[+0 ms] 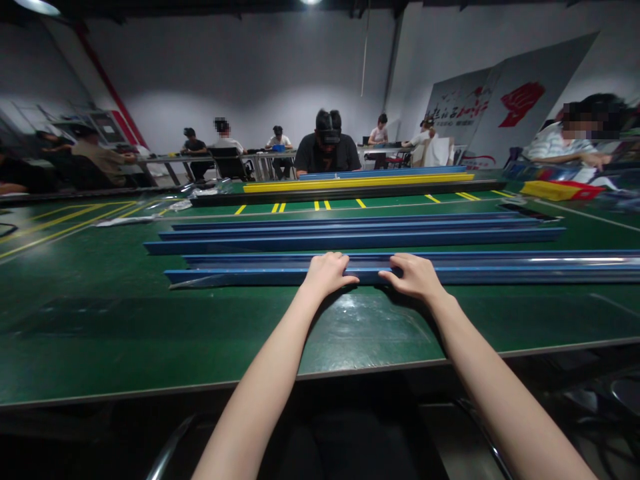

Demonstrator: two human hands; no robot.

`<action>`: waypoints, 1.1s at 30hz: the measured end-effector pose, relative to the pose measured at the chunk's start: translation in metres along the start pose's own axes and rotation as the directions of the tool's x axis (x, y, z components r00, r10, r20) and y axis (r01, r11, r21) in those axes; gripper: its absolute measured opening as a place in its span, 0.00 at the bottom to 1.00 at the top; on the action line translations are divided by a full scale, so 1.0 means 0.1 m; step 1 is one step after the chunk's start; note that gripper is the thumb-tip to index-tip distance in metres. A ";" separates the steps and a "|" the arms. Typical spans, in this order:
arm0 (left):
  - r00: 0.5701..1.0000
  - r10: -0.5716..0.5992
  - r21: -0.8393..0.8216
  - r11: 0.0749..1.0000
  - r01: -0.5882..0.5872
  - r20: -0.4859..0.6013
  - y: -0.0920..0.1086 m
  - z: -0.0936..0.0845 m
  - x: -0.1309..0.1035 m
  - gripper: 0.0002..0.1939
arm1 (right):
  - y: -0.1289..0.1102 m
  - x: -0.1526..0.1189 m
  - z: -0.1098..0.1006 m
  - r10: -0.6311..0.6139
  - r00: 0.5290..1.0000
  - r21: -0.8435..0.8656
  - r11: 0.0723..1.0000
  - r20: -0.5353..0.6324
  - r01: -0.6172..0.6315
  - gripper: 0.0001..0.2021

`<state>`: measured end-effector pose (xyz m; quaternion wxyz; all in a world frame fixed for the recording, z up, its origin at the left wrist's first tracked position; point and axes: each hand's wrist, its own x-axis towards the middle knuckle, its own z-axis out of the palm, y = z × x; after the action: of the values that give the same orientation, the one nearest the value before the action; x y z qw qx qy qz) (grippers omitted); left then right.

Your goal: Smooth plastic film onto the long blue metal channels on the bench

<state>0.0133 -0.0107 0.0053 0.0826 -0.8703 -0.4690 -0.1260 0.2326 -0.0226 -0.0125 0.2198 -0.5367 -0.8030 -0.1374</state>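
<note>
Hands: two bare ones, side by side with a gap between; the left hand [330, 272] and the right hand [411, 273] are both curled over the near blue rail, fingers over its top and thumbs towards its near wall, each gripping it lightly as far as I can see
Near blue rail [260, 276]: one, a long channel with two raised walls, lying flat across the near part of the table under both hands; its left end shows, its right end runs out of sight
Blue rails beyond [350, 240]: a close group just past the first, parallel to it; I count three blue edges but cannot tell how many separate pieces they make
Far strips: three, one black strip [350, 194], then one yellow strip [360, 183], then one blue strip [425, 171] farthest off
Dark flat object [530, 213]: one, at the right, near the far rails' right ends
Trays: yellow and red ones [555, 191], far right
Table [125, 327]: shiny green top, yellow lines at the left, short yellow marks between the blue group and the black strip, crumpled clear film [131, 221] at far left
People: one seated directly opposite [327, 150], head bowed; others at tables left, right and behind
Room: pale wall [240, 73], two ceiling lights in view, one board with a red fist [521, 104] at far right
</note>
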 end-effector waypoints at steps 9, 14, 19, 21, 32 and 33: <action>0.991 -0.037 0.062 0.998 0.029 0.129 -0.02 -0.08 -0.01 0.16 | 0.00 0.00 0.01 -0.007 1.000 -0.010 1.000 -0.006 0.006 0.17; 0.982 -0.045 0.033 0.999 0.040 0.181 0.00 -0.15 -0.09 0.18 | -0.01 0.01 0.00 -0.008 1.000 -0.005 1.000 0.000 0.008 0.17; 0.989 -0.008 0.020 1.000 0.005 0.149 -0.05 -0.13 -0.15 0.16 | -0.01 0.01 0.00 -0.002 1.000 0.002 1.000 0.001 0.002 0.17; 0.990 0.006 0.032 0.999 -0.011 0.140 -0.10 -0.10 -0.16 0.14 | -0.01 0.01 0.00 -0.003 1.000 0.002 1.000 0.002 0.003 0.17; 0.982 0.177 0.089 0.979 -0.181 0.059 -0.29 0.03 -0.17 0.13 | -0.03 0.00 -0.04 -0.042 0.999 -0.020 0.999 0.016 0.042 0.17; 0.981 0.187 0.086 0.978 -0.192 0.055 -0.30 0.03 -0.16 0.13 | -0.03 0.00 -0.05 -0.048 0.999 -0.021 0.999 0.018 0.048 0.17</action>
<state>-0.0204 -0.0064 -0.0014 0.1229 -0.9091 -0.3909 -0.0756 0.2304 -0.0260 -0.0084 0.2037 -0.5208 -0.8160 -0.1466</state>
